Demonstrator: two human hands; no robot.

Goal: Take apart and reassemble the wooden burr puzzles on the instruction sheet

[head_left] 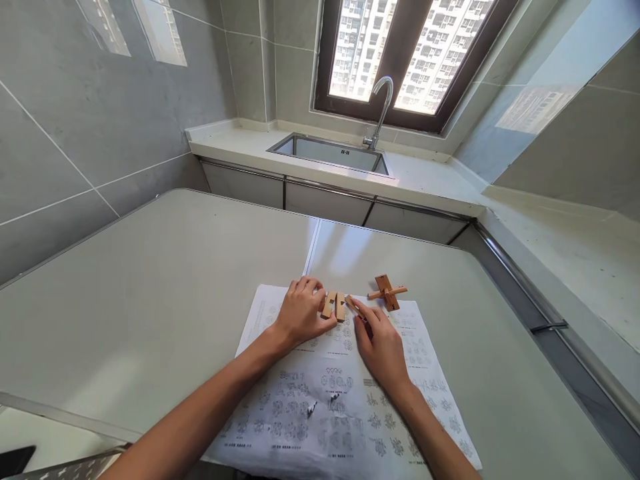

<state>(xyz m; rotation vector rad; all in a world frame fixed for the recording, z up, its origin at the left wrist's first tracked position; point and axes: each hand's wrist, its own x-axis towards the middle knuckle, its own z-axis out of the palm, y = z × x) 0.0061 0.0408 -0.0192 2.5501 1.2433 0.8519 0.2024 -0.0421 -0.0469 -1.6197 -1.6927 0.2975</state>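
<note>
Two light notched wooden puzzle pieces stand side by side near the top of the printed instruction sheet [300, 373]. My left hand [303, 310] grips the left notched piece [327, 306] between thumb and fingers. Just right of it is the other notched piece [341, 308], which my fingers do not visibly hold. My right hand [383, 343] pinches a third slim wooden piece [351, 303], partly hidden by the fingers. Beyond that hand, at the sheet's upper right edge, lies a darker cross-shaped wooden assembly [387, 293].
The sheet lies on a pale table [175, 287] with a seam down its middle. Behind the table are a counter with a sink [330, 152] and a faucet [383, 110] under a window. A dark flat object [16, 460] shows at the lower left.
</note>
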